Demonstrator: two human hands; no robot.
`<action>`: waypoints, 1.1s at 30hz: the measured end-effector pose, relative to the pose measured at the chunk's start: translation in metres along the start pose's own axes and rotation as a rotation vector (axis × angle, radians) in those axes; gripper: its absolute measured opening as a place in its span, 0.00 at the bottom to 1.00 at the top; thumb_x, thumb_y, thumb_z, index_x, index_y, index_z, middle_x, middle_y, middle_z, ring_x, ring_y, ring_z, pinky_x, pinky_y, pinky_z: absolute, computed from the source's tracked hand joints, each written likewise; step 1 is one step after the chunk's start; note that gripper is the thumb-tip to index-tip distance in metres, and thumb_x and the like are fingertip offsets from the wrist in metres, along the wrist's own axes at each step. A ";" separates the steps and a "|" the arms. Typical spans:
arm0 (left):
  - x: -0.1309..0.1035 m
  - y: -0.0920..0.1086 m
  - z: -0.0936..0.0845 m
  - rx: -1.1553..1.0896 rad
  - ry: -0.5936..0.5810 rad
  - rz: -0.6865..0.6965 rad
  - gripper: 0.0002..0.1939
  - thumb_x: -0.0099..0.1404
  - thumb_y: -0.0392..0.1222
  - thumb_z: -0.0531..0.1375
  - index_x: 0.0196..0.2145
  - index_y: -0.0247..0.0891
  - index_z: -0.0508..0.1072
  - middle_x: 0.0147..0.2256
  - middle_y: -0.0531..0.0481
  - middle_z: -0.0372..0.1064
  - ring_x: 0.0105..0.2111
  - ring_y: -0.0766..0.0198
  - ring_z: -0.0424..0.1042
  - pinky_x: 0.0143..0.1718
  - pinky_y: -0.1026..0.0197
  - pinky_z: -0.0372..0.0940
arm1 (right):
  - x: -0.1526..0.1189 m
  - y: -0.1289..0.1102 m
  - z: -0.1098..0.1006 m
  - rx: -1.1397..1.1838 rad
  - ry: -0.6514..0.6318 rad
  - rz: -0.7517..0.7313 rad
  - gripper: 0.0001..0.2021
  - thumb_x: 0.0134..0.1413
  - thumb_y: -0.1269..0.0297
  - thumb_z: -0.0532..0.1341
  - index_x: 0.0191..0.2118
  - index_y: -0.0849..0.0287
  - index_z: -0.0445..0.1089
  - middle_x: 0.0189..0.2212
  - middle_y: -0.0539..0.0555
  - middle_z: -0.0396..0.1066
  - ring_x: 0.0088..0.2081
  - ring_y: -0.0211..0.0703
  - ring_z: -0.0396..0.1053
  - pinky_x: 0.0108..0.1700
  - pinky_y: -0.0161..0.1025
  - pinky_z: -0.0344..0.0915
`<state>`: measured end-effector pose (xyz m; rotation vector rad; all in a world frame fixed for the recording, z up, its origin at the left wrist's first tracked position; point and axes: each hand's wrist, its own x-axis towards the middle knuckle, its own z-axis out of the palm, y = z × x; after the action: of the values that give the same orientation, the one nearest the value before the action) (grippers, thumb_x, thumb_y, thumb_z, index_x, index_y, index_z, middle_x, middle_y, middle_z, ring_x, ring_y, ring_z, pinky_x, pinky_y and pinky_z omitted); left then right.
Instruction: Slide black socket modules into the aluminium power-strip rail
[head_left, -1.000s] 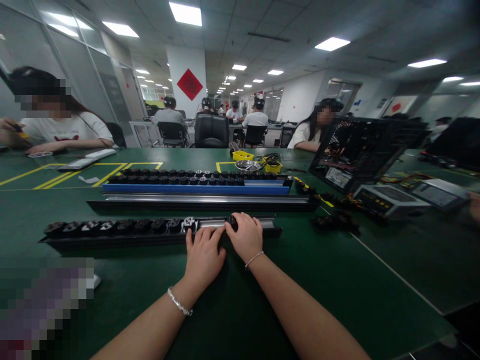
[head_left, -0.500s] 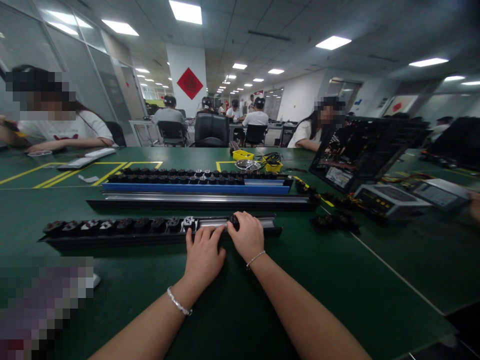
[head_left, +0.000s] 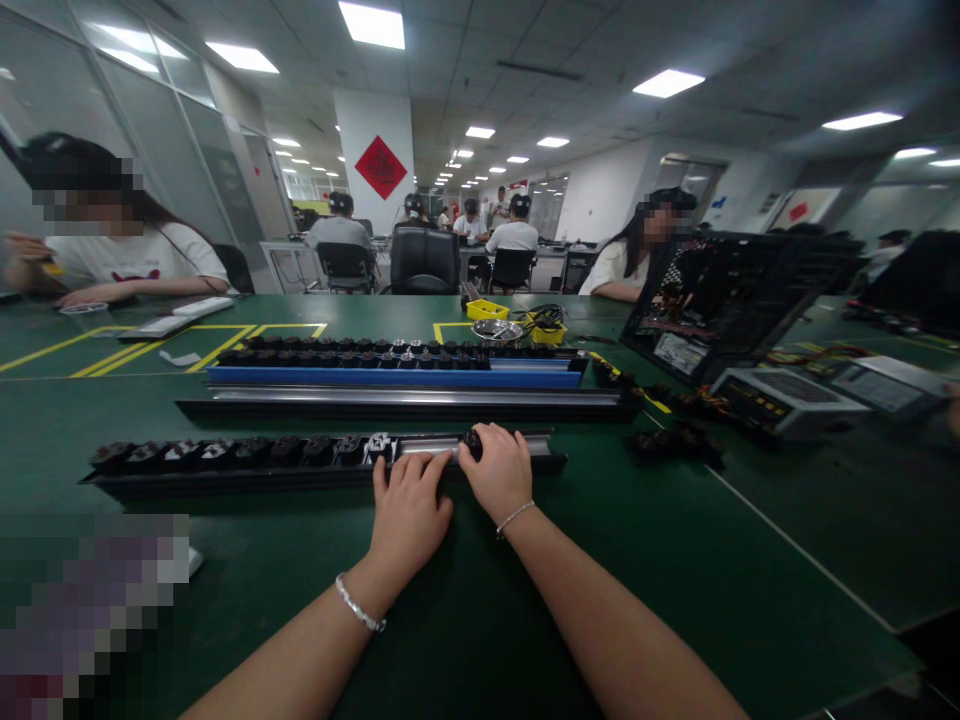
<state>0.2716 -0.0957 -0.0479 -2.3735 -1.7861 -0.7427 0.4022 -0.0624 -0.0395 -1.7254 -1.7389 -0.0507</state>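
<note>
A long black rail [head_left: 247, 482] lies across the green table, with several black socket-like modules [head_left: 289, 450] in a row along its left part and a white-topped one [head_left: 379, 446] at the row's right end. My left hand [head_left: 409, 508] rests on the rail's front edge just right of the white-topped module, fingers apart, nothing in it. My right hand [head_left: 501, 470] has its fingers closed on a black module [head_left: 472, 443] over the bare silver channel near the rail's right end.
Behind are another rail [head_left: 405, 398] and a blue rail [head_left: 390, 376] with modules. Loose black parts [head_left: 679, 445], power supplies [head_left: 787, 402] and an open computer case [head_left: 720, 300] stand right. People sit across the table. A blurred-out object [head_left: 82, 610] lies front left.
Both hands hold nearly the same pose. The person at the far left has raised a hand slightly.
</note>
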 end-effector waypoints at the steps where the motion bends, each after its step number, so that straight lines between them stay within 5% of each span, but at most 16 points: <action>1: 0.000 0.000 0.000 0.000 0.000 -0.001 0.26 0.55 0.36 0.54 0.53 0.46 0.64 0.47 0.48 0.67 0.51 0.54 0.59 0.59 0.40 0.36 | 0.000 0.000 0.000 -0.001 -0.001 0.000 0.12 0.53 0.60 0.54 0.42 0.57 0.69 0.44 0.57 0.71 0.51 0.48 0.62 0.57 0.50 0.45; 33: 0.000 0.000 0.000 -0.015 -0.006 -0.004 0.26 0.55 0.35 0.53 0.53 0.46 0.64 0.46 0.47 0.67 0.51 0.54 0.60 0.59 0.40 0.36 | 0.005 0.015 -0.011 -0.075 0.014 0.028 0.07 0.51 0.63 0.54 0.31 0.57 0.67 0.34 0.55 0.71 0.42 0.46 0.65 0.47 0.43 0.54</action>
<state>0.2713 -0.0953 -0.0482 -2.3850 -1.7944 -0.7532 0.4205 -0.0616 -0.0355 -1.7983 -1.7224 -0.1172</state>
